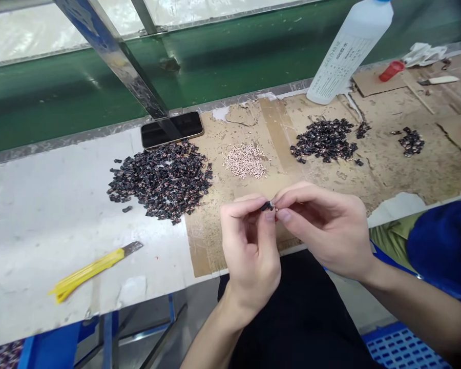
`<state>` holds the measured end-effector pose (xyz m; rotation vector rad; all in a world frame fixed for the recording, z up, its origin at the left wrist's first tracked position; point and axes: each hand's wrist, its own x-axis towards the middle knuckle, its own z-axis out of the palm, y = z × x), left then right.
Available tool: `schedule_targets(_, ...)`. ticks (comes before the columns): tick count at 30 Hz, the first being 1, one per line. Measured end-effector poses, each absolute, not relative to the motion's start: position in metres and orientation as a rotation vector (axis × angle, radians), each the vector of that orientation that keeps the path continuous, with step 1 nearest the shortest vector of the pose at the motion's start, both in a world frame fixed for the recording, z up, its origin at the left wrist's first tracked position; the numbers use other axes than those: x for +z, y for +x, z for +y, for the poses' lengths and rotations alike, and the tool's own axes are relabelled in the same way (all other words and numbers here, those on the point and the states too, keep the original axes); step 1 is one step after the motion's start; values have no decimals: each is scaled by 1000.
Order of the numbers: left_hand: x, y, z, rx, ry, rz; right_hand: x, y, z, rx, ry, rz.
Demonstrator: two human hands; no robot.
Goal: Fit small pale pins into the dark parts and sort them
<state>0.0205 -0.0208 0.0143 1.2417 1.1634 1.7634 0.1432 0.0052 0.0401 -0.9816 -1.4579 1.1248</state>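
Observation:
My left hand (249, 246) and my right hand (326, 225) meet in front of me above the table's near edge. Between the thumbs and forefingers of both sits one small black part (268, 206), pinched at each end. A big heap of the same black parts (161, 179) lies to the left on the table. Straight ahead is a small heap of tiny pale pieces (246, 160), and a second black heap (325, 139) lies further right.
A yellow utility knife (92, 269) lies near the front left. A phone (172, 129) rests by the metal post at the back edge. A white plastic bottle (349, 48) stands back right, beside a smaller black pile (411, 142). A person's blue sleeve (441, 246) is at the right.

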Motion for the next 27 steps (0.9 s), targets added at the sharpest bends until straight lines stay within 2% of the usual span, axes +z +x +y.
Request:
schedule_targets(4, 9, 23, -25, 1770, 1273, 1155, 40, 143, 4, 1134, -1008, -1466)
schedule_targets(10, 17, 16, -35, 1589, 1029, 1183, 29, 161, 3, 1158, -1017, -1496)
schedule_targets(18, 13, -6, -45, 1554, 814, 1349, 1, 189, 4, 749, -1180, -1937)
schedule_targets(27, 7, -14, -48, 1540, 772, 1323, -5, 183, 9, 575, -1164, -2129)
